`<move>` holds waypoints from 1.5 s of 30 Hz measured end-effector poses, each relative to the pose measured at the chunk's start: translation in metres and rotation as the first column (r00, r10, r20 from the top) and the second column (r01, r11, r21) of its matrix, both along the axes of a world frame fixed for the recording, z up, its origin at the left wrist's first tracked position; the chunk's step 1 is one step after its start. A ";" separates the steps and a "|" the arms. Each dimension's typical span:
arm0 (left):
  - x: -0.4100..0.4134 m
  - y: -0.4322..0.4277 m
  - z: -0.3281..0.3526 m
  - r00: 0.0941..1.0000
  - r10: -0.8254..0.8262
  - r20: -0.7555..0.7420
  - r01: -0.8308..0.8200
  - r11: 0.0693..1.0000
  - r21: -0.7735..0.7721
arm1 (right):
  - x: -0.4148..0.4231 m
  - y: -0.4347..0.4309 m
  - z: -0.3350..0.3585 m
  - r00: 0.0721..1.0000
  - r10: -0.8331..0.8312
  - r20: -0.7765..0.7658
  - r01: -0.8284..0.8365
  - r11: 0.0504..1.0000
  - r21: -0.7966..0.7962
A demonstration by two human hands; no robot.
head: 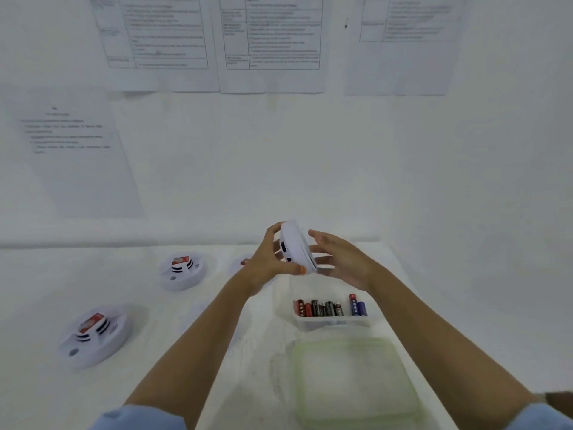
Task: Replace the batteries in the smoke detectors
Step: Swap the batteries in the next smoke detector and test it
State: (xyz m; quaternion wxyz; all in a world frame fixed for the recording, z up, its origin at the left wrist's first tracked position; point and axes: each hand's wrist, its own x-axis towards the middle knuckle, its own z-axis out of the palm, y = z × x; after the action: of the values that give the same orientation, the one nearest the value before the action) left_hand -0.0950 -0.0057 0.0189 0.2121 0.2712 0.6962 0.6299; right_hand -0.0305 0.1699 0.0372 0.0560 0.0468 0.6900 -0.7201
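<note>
Gripping detector (296, 246) above battery tray (333, 323) with left hand (271, 263), bracing with straight-fingered right hand (339, 262); probably opening, needing a twist.

Your left hand (266, 263) covering most of a third detector (239, 262) at its nine o'clock, far face of the held detector (296, 246) turned from you, wall sheets (269, 41) at twelve o'clock cropped on top, print too blurred to read, batteries (328, 307) with labels too small.
</note>
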 end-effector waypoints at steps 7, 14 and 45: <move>0.010 0.022 -0.004 0.997 -0.033 -0.075 0.033 0.999 0.001 | 0.002 0.021 -0.011 1.000 0.011 0.015 -0.007 0.977 -0.211; 0.013 0.029 -0.017 0.978 0.008 -0.209 -0.006 1.000 0.007 | -0.001 0.020 -0.019 0.997 -0.082 0.001 0.082 0.992 -0.098; 0.008 0.020 -0.013 0.949 0.088 -0.302 -0.055 0.992 0.115 | 0.002 0.011 0.023 0.896 0.279 -0.346 0.201 0.441 0.875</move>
State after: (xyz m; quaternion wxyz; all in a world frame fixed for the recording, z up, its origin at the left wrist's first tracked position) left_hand -0.0867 0.0143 0.0057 0.0641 0.3510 0.6959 0.6233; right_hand -0.0288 0.1806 0.0603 -0.1183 -0.1122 0.9586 -0.2336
